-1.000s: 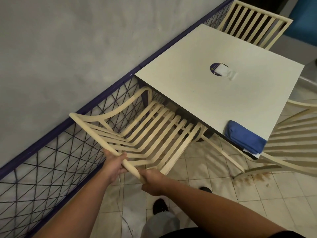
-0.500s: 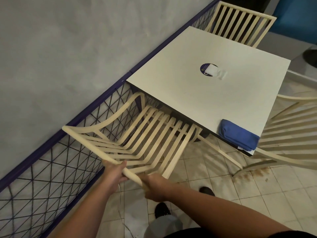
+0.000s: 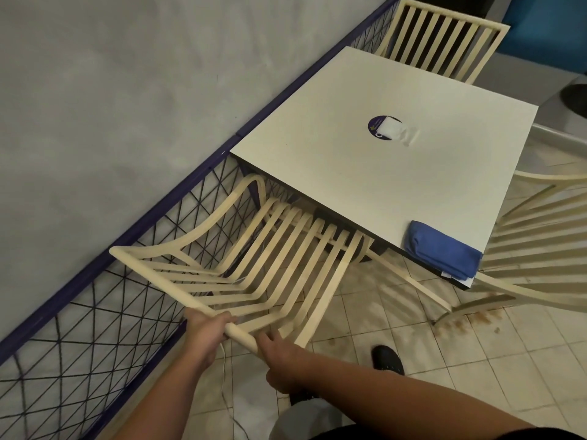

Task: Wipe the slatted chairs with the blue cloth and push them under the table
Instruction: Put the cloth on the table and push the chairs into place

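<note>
- Head view: pushing step in hand, not wiping. Both hands are on the near chair [image 3: 254, 265].
- Left hand [image 3: 203, 331]: fingers curled over the top rail of the chair back.
- Right hand [image 3: 279, 354]: wrapped round the same rail's end, just beside the left.
- Seat front is already under the tabletop [image 3: 365, 185] edge; back & armrests are out.
- Blue cloth [image 3: 441, 249]: folded on the tabletop's near right corner, in neither hand.
- Next, I reckon: shove straight in, w/ care for the left armrest, which is close to the fence [image 3: 111, 306].
- After that, prob. grab the cloth for the right chair [image 3: 540, 249]. Can't tell if it's been wiped.
- Count, chairs: 3 slatted. Near one, far chair [image 3: 441, 42] at the opposite side, right one angled out by the corner.
- Count, rest: 1 tabletop, 1 cloth, 2 hands, 1 round sticker [image 3: 386, 128] mid-top.
</note>
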Available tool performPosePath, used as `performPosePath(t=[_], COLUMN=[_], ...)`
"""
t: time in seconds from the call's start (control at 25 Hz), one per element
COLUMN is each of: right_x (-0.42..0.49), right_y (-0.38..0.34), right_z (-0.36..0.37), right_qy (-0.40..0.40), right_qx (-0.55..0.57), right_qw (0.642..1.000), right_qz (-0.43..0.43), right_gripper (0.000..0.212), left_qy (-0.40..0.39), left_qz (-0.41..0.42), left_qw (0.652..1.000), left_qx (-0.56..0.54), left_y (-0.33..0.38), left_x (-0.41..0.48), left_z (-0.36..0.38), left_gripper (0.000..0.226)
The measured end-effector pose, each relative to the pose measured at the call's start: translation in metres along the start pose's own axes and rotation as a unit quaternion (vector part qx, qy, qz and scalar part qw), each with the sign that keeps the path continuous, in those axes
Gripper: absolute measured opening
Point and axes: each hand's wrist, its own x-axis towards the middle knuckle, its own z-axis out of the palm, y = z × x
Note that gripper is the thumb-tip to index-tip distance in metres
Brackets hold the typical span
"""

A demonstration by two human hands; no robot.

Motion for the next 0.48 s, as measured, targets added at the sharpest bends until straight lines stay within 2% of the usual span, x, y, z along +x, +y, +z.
performPosePath(t=[0.16,0.32,0.48], right_x=[0.0,0.003,0.009], right_y=[0.0,0.001,-0.002], right_z=[0.002,0.006,0.009], right_qy=[-0.007,-0.017,-0.043], right_qx=[0.024,0.033,0.046], right_qw=[1.0,0.999,0.998], right_qz=[0.015,0.023,0.021], right_gripper=[0.079,0.07,0.068], left_qy=[-0.02,-0.036,-0.028], left_qz=[-0.004,-0.014,-0.018], left_qw=[1.0,0.999,0.999], left_qx=[0.0,0.011,0.028], left_y=[0.002,0.002,-0.001], left_x=[0.0,-0.001,0.004], left_z=[0.001,-0.003,-0.014], left_gripper=[0.074,0.06,0.08])
